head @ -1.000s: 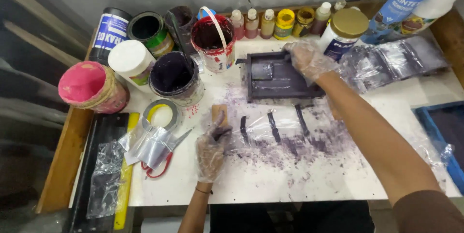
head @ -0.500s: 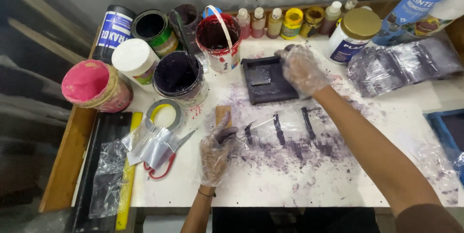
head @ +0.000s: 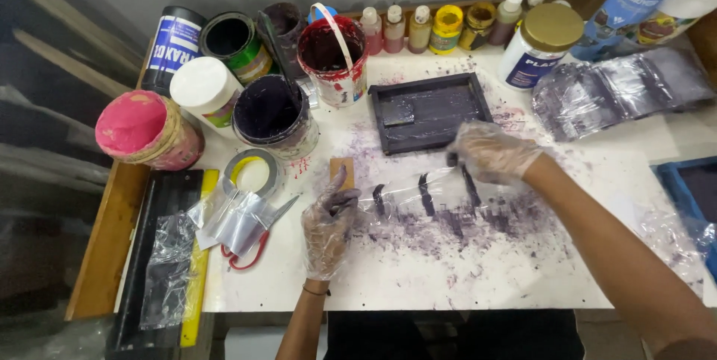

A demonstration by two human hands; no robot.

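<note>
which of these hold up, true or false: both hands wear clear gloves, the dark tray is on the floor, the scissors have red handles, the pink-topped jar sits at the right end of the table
1. Both the left hand and the right hand wear clear gloves. True.
2. The dark tray is on the floor. False: it lies on the white table, just beyond the right hand.
3. The scissors have red handles. True.
4. The pink-topped jar sits at the right end. False: it stands at the left end.
</note>
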